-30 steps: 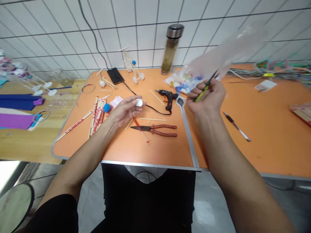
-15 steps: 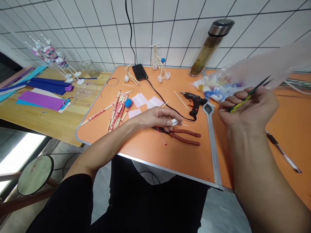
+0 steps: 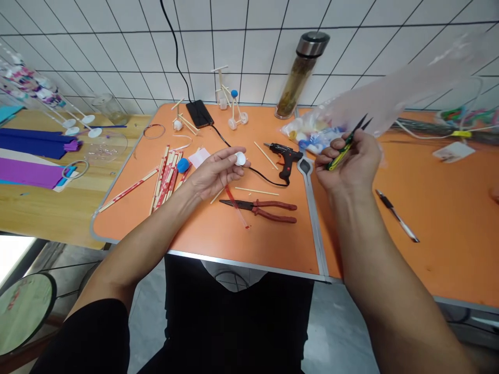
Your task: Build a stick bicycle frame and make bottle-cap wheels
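Observation:
My left hand (image 3: 214,171) pinches a small white round cap (image 3: 240,158) between thumb and fingers, above the orange table. In my right hand (image 3: 349,161) lies a pair of yellow-green thread snips (image 3: 343,150), its dark blades apart and pointing up and away. Beneath my left hand are long-nose pliers (image 3: 257,206) with red handles and a clear red-tipped strip (image 3: 236,208) lying across their jaws. A black glue gun (image 3: 286,161) rests between my two hands.
Red-and-cream sticks (image 3: 167,179) and a blue cap (image 3: 183,165) lie to the left. Small stick models (image 3: 236,117), a phone (image 3: 200,114) and a tea bottle (image 3: 300,78) stand behind. A plastic bag (image 3: 319,130) and a pen (image 3: 397,215) are on the right.
My view has shifted right. My left hand has turned palm up, bringing the white cap's round face into sight. The snips stay in my right hand.

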The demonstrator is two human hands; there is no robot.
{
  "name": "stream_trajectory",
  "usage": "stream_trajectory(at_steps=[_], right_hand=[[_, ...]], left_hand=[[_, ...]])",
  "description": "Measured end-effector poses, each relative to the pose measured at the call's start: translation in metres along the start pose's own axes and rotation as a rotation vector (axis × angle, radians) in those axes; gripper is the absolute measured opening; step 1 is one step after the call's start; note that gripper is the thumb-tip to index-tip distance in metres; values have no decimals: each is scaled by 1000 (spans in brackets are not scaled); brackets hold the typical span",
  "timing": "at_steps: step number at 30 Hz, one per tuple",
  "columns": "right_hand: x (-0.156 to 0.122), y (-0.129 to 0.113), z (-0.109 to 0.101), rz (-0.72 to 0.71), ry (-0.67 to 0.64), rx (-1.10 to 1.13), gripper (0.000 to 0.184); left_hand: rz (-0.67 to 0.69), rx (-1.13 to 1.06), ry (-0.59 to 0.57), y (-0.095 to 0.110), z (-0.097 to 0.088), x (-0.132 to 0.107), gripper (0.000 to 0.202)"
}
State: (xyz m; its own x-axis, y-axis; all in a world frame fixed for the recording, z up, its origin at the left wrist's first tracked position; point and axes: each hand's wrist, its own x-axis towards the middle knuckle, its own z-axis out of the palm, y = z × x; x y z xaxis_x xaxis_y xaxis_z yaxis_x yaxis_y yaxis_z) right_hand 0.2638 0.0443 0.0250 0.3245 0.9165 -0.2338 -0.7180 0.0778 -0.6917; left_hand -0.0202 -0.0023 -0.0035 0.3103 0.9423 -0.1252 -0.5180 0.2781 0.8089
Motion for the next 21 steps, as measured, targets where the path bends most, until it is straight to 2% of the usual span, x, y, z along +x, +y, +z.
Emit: stream_trajectory(at_steps=[4, 14, 21], right_hand=[[0, 3, -2, 27, -41, -50, 30], [7, -2, -9, -9, -81, -101, 30], [-8, 14, -5, -41, -238, -318, 32]], left_hand=[[-27, -26, 42, 1, 0, 2, 14], [-13, -21, 12, -1, -5, 2, 20], [13, -24, 9, 0, -7, 3, 22]])
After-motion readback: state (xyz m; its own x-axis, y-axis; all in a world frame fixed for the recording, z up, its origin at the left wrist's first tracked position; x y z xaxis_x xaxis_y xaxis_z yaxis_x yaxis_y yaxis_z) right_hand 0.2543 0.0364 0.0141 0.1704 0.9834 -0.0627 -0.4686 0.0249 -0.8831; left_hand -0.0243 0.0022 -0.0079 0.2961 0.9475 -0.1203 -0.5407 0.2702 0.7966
